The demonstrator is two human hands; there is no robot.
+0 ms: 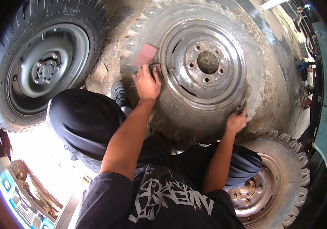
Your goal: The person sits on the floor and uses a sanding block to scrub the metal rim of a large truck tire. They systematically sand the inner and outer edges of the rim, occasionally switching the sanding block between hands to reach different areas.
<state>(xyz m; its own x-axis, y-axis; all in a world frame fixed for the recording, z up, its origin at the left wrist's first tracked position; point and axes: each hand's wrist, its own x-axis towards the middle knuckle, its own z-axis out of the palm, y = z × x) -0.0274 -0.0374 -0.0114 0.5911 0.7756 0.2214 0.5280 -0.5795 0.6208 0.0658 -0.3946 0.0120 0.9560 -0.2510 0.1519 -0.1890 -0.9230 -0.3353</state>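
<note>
A dusty tire (186, 120) on a bare steel wheel rim (203, 64) lies before me, its center hole and bolt holes showing. My left hand (147, 81) rests on the sidewall left of the rim, its fingertips at the lower end of a creased reddish sheet that looks like sandpaper (146, 53). A smaller reddish piece (156, 68) sits by its fingers and is partly hidden; whether it is gripped I cannot tell. On the lower right sidewall lies my right hand (237, 118), one finger stretched along the rubber and the others curled. Nothing shows in it.
At the left stands a wheel with a black rim (26, 86) and knobby tire. Another wheel with a rusty rim (269, 171) is at the lower right, beside my knee. A shoe (119, 93) touches the floor near the middle tire. Greenish vehicle bodywork (325, 114) lines the far right.
</note>
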